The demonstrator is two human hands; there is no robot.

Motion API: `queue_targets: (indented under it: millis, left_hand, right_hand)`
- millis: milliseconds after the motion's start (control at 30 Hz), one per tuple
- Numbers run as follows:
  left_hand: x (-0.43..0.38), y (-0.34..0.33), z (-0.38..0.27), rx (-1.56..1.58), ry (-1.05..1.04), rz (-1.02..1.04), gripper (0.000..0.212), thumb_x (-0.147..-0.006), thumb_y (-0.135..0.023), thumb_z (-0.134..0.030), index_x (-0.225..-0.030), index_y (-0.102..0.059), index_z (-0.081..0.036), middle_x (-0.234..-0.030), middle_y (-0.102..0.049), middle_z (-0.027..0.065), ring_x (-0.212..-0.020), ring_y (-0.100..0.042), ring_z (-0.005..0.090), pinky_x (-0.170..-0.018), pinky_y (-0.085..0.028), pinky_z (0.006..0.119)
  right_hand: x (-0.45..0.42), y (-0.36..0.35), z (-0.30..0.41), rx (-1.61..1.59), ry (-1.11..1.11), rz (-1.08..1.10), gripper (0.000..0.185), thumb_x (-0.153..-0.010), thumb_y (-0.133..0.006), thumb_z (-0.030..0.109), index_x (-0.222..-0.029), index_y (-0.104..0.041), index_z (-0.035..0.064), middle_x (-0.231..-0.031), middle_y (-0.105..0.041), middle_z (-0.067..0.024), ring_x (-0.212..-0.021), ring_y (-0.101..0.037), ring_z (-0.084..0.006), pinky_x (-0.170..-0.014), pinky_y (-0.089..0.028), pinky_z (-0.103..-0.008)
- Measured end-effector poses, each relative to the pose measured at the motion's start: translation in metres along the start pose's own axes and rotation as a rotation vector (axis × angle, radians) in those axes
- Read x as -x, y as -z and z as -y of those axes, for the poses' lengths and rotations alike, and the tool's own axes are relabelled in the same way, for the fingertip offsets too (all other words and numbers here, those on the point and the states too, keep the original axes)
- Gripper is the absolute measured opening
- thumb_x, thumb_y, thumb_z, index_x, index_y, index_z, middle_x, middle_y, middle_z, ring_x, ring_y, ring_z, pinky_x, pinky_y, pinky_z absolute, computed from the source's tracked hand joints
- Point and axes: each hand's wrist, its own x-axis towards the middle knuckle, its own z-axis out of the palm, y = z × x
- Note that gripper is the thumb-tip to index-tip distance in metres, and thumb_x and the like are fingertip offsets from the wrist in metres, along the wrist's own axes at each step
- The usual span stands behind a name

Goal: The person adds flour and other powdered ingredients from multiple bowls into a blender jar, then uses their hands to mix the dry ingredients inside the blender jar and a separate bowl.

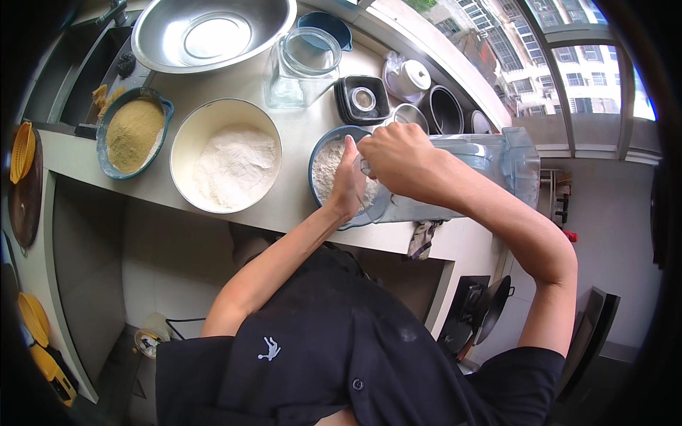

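A blue bowl [317, 144] of pale flour [326, 165] stands near the counter's front edge. Over it, a large clear plastic container [469, 154] lies on its side with its mouth at the bowl. My right hand [399, 157] is closed on the container's rim. My left hand [349, 183] is raised at the mouth; whether it grips the container I cannot tell. To the left is a cream enamel basin [184, 133] holding white flour [232, 168]. Farther left, a blue bowl [120, 173] holds yellowish meal [133, 133].
A large steel basin [154, 53] and a square glass jar [287, 80] stand at the back, with black containers [362, 101], a white lidded pot [413, 77] and a dark cylindrical pot [445, 109] to the right. A cloth [422, 239] hangs over the front edge. The sink [80, 74] is at the left.
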Motion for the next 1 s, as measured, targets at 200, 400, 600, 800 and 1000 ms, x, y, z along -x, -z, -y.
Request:
queue_targets:
  millis: [200, 400, 600, 800, 1000]
  left_hand:
    - [-0.003, 0.017, -0.012, -0.221, -0.188, -0.051, 0.073, -0.09, -0.019, -0.052, -0.133, -0.018, 0.007, -0.139, -0.021, 0.0174, -0.132, -0.015, 0.0221, -0.108, -0.007, 0.033]
    - [0.008, 0.036, -0.029, -0.32, -0.247, -0.081, 0.067, -0.091, -0.021, -0.049, -0.132, -0.024, 0.005, -0.138, -0.025, 0.0154, -0.131, -0.018, 0.0212, -0.107, -0.007, 0.032]
    - [0.012, 0.04, -0.034, -0.468, -0.229, -0.042, 0.061, -0.093, -0.024, -0.043, -0.13, -0.027, 0.005, -0.137, -0.028, 0.0157, -0.131, -0.019, 0.0223, -0.107, -0.008, 0.032]
    - [0.016, 0.03, -0.031, -0.611, -0.21, -0.017, 0.055, -0.094, -0.026, -0.036, -0.128, -0.029, 0.007, -0.134, -0.032, 0.0169, -0.129, -0.023, 0.0232, -0.107, -0.012, 0.033]
    - [0.017, 0.032, -0.024, -0.759, -0.187, -0.009, 0.052, -0.094, -0.029, -0.033, -0.128, -0.031, 0.007, -0.132, -0.034, 0.017, -0.128, -0.026, 0.0242, -0.107, -0.015, 0.033]
  right_hand:
    - [0.034, -0.01, -0.029, -0.269, -0.08, -0.19, 0.023, -0.077, -0.062, 0.022, -0.082, -0.054, 0.0005, -0.071, -0.06, -0.018, -0.073, -0.06, -0.0337, -0.059, -0.047, -0.0415]
    - [0.087, -0.023, -0.051, -0.543, -0.24, -0.187, 0.028, -0.074, -0.065, 0.017, -0.096, -0.054, 0.0042, -0.068, -0.057, -0.0166, -0.064, -0.057, -0.0321, -0.058, -0.042, -0.0374]
    - [0.141, -0.096, -0.068, -0.898, -0.378, -0.432, 0.032, -0.067, -0.068, 0.003, -0.096, -0.055, 0.004, -0.072, -0.056, -0.0102, -0.06, -0.048, -0.0175, -0.059, -0.04, -0.0296]
    - [0.171, -0.162, -0.062, -1.156, -0.427, -0.694, 0.032, -0.064, -0.068, -0.001, -0.095, -0.061, 0.0002, -0.085, -0.062, -0.0085, -0.078, -0.06, -0.0163, -0.072, -0.046, -0.0267]
    - [0.183, -0.222, -0.056, -1.361, -0.394, -0.905, 0.024, -0.074, -0.06, -0.004, -0.098, -0.057, -0.0022, -0.093, -0.062, -0.0149, -0.08, -0.06, -0.0206, -0.064, -0.051, -0.0268]
